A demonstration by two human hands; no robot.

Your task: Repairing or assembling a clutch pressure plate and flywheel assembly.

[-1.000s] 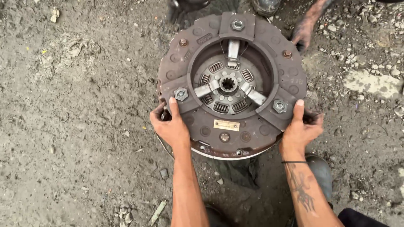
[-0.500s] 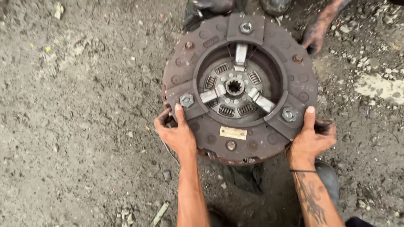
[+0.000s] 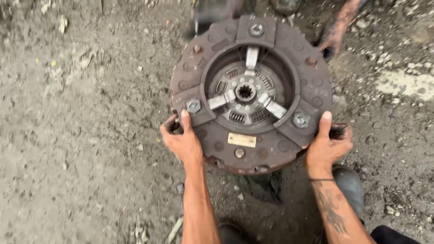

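both hands [image 3: 183,142] [image 3: 327,144] at clutch rim [image 3: 253,160]

left hand [image 3: 183,141]: fingers curled, thumb up | right hand [image 3: 327,143]: same grip (forearm tattooed) | both arms extended forward

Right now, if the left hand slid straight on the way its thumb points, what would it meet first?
The left hand grips the clutch plate rim, thumb pointing up the picture. Straight ahead, it would likely meet the hex bolt first, then a release lever; depth is uncertain.
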